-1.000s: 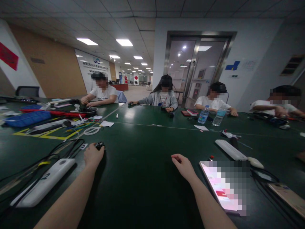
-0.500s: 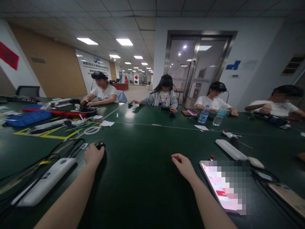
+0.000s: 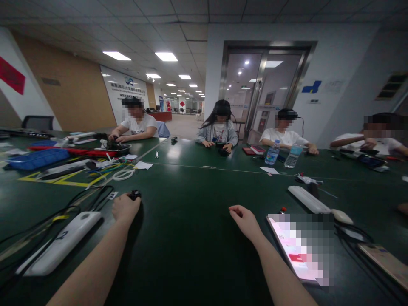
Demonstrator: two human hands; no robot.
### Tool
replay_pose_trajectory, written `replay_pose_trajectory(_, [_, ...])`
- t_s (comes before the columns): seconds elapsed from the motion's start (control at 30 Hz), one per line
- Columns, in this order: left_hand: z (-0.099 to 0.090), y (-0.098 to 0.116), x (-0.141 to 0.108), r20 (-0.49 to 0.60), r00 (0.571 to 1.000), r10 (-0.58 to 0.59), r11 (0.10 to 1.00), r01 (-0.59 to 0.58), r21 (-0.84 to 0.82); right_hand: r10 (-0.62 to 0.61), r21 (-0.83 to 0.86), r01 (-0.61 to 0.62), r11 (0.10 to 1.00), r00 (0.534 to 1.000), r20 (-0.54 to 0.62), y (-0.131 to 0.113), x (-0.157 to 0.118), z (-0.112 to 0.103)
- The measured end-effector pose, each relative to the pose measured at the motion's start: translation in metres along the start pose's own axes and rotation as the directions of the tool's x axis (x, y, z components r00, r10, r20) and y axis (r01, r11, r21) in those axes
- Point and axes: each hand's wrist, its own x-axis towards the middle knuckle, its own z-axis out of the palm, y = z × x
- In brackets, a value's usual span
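My left hand [image 3: 125,207] rests on the dark green table [image 3: 181,238], its fingers closed on a small black object [image 3: 134,194] whose kind I cannot make out. Part of that object shows past the fingertips. To the right, my right hand [image 3: 244,220] lies on the tabletop with fingers curled together and nothing visible in them. Beside it is a phone [image 3: 291,250] with a lit pink screen, partly blurred out. A small red-topped item [image 3: 283,210] sits at the phone's far end.
A white power bank-like case [image 3: 60,244] marked 2 and black cables lie left. Beyond are a blue tray [image 3: 38,159], a coiled white cable [image 3: 123,174] and two water bottles [image 3: 293,156]. Several people sit across the table. At right are a white bar [image 3: 308,199] and another phone [image 3: 384,263].
My two hands have stayed in place. Across the table, the middle person's hand has drawn back from a small black object on the tabletop, which stays there.
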Motion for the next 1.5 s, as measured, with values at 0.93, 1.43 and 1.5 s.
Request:
replay_pose_trajectory(0.93, [-0.001,0.078,-0.140,0.365,0.074,0.928,0.327,-0.633,-0.702,-0.225,-0.038,0.246,0.969,0.930,0.291,-0.058,-0.031,0.027])
replay_pose_trajectory(1.43, [0.002,0.079,-0.139,0.374,0.076,0.924,0.337,-0.626,-0.704,-0.184,0.044,0.178,0.983,0.955,0.232,-0.059,-0.029,0.039])
replay_pose_trajectory(1.5, [0.002,0.079,-0.139,0.382,0.078,0.921,0.343,-0.624,-0.702,-0.123,0.156,0.095,0.983,0.976,0.179,-0.054,-0.025,0.038])
